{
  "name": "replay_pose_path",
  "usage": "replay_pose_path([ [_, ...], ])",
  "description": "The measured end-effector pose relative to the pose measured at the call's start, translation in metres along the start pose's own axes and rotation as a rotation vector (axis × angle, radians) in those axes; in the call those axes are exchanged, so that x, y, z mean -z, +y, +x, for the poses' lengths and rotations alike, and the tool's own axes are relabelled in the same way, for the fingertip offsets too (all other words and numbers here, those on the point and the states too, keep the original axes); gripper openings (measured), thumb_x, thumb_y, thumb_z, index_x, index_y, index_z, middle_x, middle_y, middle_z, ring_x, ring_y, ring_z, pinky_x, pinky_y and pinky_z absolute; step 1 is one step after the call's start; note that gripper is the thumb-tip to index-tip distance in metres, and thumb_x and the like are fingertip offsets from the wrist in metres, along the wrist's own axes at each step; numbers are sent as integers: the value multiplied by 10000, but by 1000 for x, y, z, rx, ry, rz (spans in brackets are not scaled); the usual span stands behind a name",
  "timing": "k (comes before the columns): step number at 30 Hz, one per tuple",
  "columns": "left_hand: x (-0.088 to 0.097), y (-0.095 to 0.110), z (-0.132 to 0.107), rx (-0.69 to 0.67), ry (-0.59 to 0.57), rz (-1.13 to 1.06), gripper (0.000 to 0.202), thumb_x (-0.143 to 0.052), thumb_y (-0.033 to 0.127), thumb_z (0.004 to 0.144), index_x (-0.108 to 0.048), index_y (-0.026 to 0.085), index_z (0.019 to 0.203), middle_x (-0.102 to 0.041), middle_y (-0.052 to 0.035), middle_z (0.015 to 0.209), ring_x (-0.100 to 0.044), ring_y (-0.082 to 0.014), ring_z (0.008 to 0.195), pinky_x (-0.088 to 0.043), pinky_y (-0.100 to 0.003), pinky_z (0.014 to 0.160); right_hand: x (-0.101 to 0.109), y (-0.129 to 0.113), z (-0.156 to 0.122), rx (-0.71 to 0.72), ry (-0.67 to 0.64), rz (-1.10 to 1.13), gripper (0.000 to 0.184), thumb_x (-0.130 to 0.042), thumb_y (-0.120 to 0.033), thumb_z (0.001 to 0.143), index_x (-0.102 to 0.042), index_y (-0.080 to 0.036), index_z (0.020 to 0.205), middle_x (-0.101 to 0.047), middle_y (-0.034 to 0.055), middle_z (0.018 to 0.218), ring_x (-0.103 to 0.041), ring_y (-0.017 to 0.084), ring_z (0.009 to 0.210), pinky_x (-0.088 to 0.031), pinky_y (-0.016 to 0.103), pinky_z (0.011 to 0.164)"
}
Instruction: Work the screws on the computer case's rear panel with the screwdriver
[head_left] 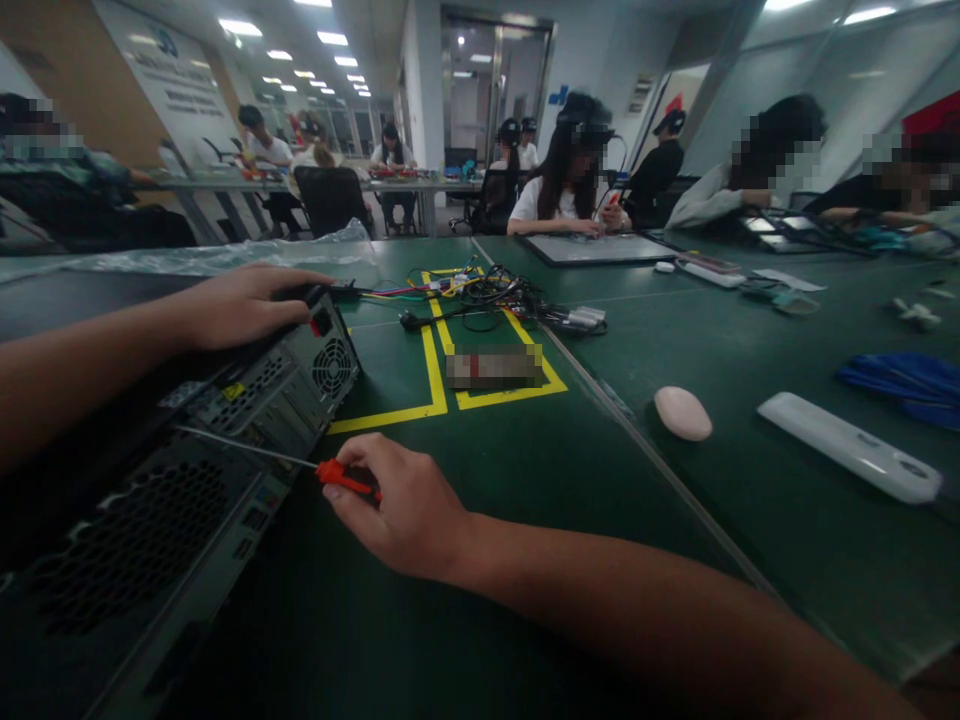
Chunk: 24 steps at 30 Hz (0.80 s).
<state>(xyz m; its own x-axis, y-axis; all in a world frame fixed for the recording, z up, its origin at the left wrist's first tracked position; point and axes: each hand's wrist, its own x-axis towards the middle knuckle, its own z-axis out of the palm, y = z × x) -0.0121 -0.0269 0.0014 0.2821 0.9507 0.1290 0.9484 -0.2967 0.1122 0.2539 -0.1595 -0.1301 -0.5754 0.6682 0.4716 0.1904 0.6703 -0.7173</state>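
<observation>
A black desktop computer case [150, 540] lies on the left of the green table, its perforated metal back panel turned toward me. On its top near the far corner lies my left hand [244, 300], fingers stretched out and pressed flat. My right hand [405, 500] grips a screwdriver [341, 475] by its orange-red handle. The long thin shaft points left, and its tip is at the upper edge of the back panel. Whether the tip sits on a screw I cannot tell. A round fan grille [335, 368] shows at the panel's far end.
Beyond the case lie tangled cables [510, 295] and a blurred box [491, 367] within yellow tape [439, 385]. To the right are a pale oval object [682, 413], a white elongated device [847, 445] and blue material [907, 385]. Several people work at tables behind.
</observation>
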Motion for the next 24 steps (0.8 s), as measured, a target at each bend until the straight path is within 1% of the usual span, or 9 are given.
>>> replay_pose_path([
  [5,1,-2,-1,5,-12,8,788,-419,603,889,-579,200,1548,-638,-95,1497,-582,-373,1361,-400,-513,1214,-3,1,-1,40,-1,-24,302,-548,-438,1076,-592,-191,1245,-743,103,1180,-736,218,1058,-598,356,934],
  [7,0,-3,-2,8,-18,1,786,-424,609,889,-563,227,1562,-631,-72,1511,-566,-372,1389,-391,-506,1228,-4,2,-1,62,-1,-41,322,-536,-438,1084,-590,-175,1261,-743,114,1170,-737,227,1059,-603,363,931],
  [13,0,-7,-3,9,-17,2,810,-409,642,878,-555,239,1566,-604,-63,1544,-535,-364,1433,-373,-484,1241,-2,1,-2,63,-7,-49,324,-546,-429,1081,-592,-174,1277,-753,110,1180,-742,216,1051,-611,351,928],
  [17,0,-10,-3,29,-22,26,855,-373,718,862,-552,269,1567,-608,-25,1534,-541,-366,1421,-376,-469,1236,-2,0,-2,39,-11,-15,327,-578,-419,1060,-571,-193,1296,-747,100,1228,-741,212,1102,-607,357,985],
  [20,-1,-13,-3,38,-16,42,904,-340,786,846,-550,289,1572,-602,-2,1531,-540,-364,1418,-375,-447,1237,-4,2,-2,32,-14,9,359,-599,-422,1041,-548,-198,1317,-734,106,1268,-739,223,1127,-620,369,976],
  [24,-3,-16,-2,12,-12,16,937,-349,830,842,-542,285,1580,-602,-17,1529,-553,-377,1399,-378,-473,1238,-6,5,-2,33,-2,15,296,-600,-376,1037,-561,-201,1272,-733,97,1252,-740,213,1117,-621,358,973],
])
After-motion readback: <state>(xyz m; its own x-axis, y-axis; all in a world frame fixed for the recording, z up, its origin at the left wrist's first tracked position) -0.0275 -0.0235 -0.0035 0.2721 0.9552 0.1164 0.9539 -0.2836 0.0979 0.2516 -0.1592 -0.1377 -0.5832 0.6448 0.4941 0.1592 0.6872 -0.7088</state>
